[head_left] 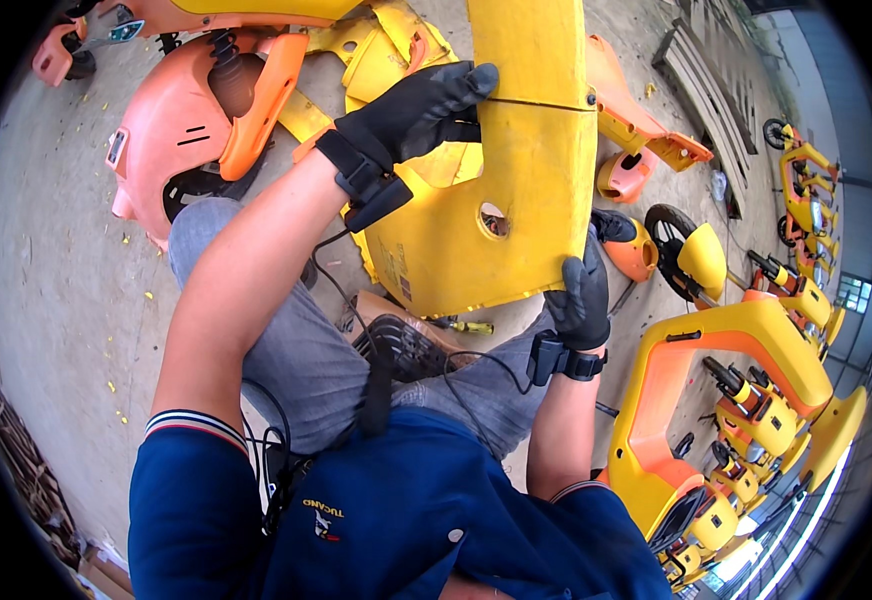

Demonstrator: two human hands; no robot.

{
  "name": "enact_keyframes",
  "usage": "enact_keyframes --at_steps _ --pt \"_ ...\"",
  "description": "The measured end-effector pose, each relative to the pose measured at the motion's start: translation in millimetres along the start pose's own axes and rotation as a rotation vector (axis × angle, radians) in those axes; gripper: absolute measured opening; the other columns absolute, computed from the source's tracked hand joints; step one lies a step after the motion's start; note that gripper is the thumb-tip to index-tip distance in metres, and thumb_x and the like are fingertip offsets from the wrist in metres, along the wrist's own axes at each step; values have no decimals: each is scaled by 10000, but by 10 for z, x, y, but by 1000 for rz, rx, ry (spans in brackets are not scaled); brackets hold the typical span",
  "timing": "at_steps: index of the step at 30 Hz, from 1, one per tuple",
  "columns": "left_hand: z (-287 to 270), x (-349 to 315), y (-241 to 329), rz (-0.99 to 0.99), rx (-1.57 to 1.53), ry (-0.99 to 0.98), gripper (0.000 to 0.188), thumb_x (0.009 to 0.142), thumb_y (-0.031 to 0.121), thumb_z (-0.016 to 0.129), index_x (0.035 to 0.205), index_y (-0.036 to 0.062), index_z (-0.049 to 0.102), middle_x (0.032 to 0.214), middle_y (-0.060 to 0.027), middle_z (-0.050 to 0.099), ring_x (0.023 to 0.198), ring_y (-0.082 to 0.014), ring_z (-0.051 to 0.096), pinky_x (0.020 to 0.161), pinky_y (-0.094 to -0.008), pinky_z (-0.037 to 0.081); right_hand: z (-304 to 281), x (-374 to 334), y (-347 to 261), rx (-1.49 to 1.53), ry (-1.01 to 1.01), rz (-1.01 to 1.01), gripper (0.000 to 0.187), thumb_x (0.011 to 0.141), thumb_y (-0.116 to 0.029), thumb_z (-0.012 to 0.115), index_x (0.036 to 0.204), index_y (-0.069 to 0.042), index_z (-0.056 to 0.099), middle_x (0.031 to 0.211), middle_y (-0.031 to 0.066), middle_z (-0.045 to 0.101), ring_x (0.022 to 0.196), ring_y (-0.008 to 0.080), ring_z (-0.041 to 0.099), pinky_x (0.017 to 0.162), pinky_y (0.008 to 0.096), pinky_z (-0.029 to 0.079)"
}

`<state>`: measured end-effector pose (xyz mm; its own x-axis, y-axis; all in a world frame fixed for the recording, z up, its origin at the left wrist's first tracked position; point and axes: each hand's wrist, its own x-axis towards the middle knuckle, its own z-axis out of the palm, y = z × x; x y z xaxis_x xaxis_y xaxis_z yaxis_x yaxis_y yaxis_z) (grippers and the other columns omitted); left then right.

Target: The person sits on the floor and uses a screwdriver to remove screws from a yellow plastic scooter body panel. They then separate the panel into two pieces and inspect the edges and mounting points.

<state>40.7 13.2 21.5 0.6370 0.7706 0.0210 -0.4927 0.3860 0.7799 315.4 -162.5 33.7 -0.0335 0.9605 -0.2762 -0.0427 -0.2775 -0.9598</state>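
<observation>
A large yellow plastic body panel [531, 195] with a round hole and a seam across it is held up in front of me, above my legs. My left hand [421, 108], in a black glove, grips its left edge near the seam, thumb on the front face. At the lower right corner my right hand [583, 305], also gloved, is closed on the edge. The fingers behind the panel are partly hidden. Black straps with small devices circle both wrists. Just below the panel, a screwdriver with a yellow handle [471, 327] lies between my legs.
An orange-pink scooter shell [181, 120] stands on the concrete floor at the left. More yellow body parts [386, 60] lie behind the panel. A yellow and orange scooter frame [646, 400] is close on my right, with several scooters beyond. Wooden slats [711, 110] lie at the far right.
</observation>
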Motion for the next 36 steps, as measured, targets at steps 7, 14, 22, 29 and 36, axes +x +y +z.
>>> enact_keyframes --at_steps 7,14,22,29,36 --pt "175 -167 14 -6 -164 -195 554 932 338 670 1375 49 507 1311 -58 600 1188 -179 578 997 -337 479 -132 -36 69 138 -82 73 841 857 -452 737 1474 -38 344 894 -8 611 431 18 341 369 172 270" --pt "301 -297 69 -74 11 -146 540 828 177 759 1314 36 571 1186 -45 647 1027 -129 597 837 -272 494 -271 -70 87 163 -104 121 872 818 -435 777 1466 -38 348 880 -1 605 423 21 340 365 174 266" --pt "377 -284 102 18 201 -169 487 847 179 673 1294 12 574 1146 -52 653 971 -119 591 798 -276 498 -276 -106 122 170 -120 69 881 813 -458 775 1460 -36 350 961 -1 627 473 13 372 412 162 300" --pt "347 -240 40 70 279 -175 462 876 216 687 1284 26 583 1104 -33 663 932 -94 598 749 -250 499 -157 -95 107 83 28 1 787 877 -491 700 1439 -38 386 993 -6 626 517 4 399 431 150 310" --pt "349 -165 79 -61 -21 -68 488 927 278 688 1337 57 546 1146 -14 652 908 -75 605 699 -201 473 -210 93 168 107 90 -44 697 936 -477 633 1423 -29 417 998 -4 623 543 6 397 489 145 332"
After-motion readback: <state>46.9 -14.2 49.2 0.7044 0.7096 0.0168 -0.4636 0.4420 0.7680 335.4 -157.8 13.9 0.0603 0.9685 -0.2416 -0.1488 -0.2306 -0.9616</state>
